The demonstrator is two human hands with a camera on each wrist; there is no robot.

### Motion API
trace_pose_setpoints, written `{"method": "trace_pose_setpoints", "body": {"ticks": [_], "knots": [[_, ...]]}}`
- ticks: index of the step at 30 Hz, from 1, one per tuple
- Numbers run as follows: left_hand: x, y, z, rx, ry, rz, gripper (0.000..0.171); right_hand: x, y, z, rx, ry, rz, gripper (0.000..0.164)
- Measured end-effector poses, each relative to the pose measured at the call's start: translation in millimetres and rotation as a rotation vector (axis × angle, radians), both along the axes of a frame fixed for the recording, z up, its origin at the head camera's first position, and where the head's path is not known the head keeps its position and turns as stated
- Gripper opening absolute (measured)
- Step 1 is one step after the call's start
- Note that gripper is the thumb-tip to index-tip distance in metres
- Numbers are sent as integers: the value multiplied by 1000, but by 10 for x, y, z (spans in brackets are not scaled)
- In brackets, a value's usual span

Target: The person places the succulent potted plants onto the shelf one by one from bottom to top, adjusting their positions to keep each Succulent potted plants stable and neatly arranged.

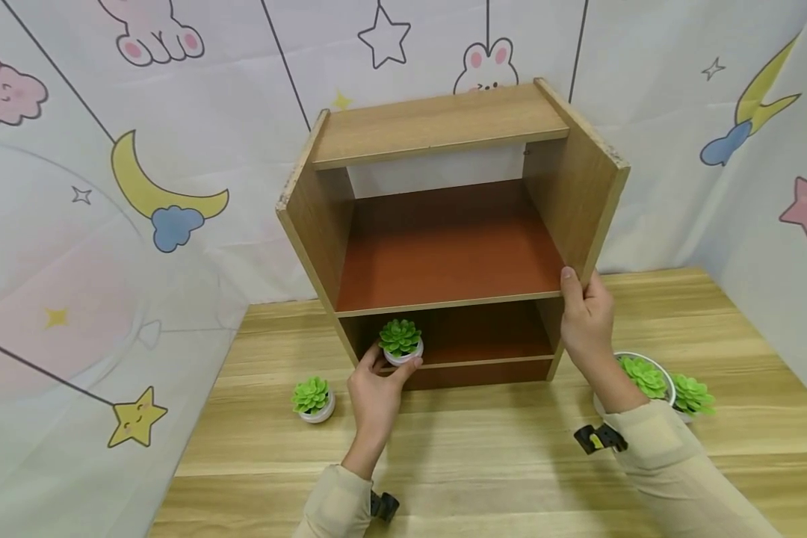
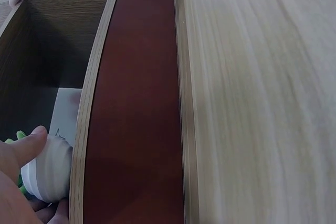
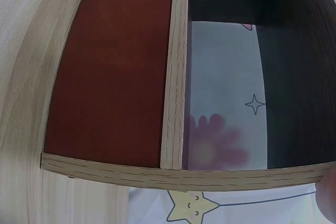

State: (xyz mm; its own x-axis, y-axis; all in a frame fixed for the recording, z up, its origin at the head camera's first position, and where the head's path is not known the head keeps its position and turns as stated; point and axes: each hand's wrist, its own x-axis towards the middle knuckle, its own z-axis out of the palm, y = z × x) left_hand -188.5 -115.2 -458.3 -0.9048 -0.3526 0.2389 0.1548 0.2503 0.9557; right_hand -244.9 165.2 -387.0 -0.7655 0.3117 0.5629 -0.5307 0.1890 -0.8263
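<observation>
A small artificial succulent in a white ribbed pot (image 1: 401, 342) is between the thumb and fingers of my left hand (image 1: 373, 394). It is at the front left of the lower compartment of a wooden shelf unit (image 1: 588, 183). In the left wrist view the pot (image 2: 51, 169) appears right beside the lower board's front edge, its green leaves partly hidden by the thumb. My right hand (image 1: 588, 321) grips the front edge of the unit's right side panel, thumb on the inner side. Only a bit of that hand (image 3: 327, 195) shows in the right wrist view.
Another potted succulent (image 1: 313, 400) stands on the wooden table (image 1: 484, 463) left of the unit. Right of it, partly behind my right forearm, are a white-rimmed round container (image 1: 670, 385) holding a succulent and a further succulent (image 1: 693, 394). A printed cloth (image 1: 242, 97) hangs behind.
</observation>
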Motion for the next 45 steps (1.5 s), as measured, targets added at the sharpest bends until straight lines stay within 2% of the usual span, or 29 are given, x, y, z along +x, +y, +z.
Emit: {"method": "trace_pose_setpoints", "body": {"ticks": [5, 12, 17, 28, 32, 37, 41, 45], "knots": [[-1, 2, 4, -8, 1, 1, 66, 28, -8, 32, -9, 8, 17, 30], [2, 5, 18, -18, -12, 1, 70, 227, -113, 275, 0, 7, 12, 30], [-1, 7, 18, -40, -24, 5, 71, 245, -121, 304, 9, 8, 9, 30], [13, 13, 14, -117, 8, 20, 74, 252, -123, 317, 3, 11, 22, 30], [34, 0, 1, -142, 15, 27, 78, 256, -133, 313, 10, 4, 18, 30], [99, -27, -3, -129, 4, 31, 85, 231, -131, 258, 11, 7, 10, 29], [142, -41, 1, -134, -12, 26, 89, 123, -69, 115, -2, 6, -7, 29], [164, -51, 15, -124, 8, 16, 88, 16, -21, 3, -11, 11, -14, 30]]}}
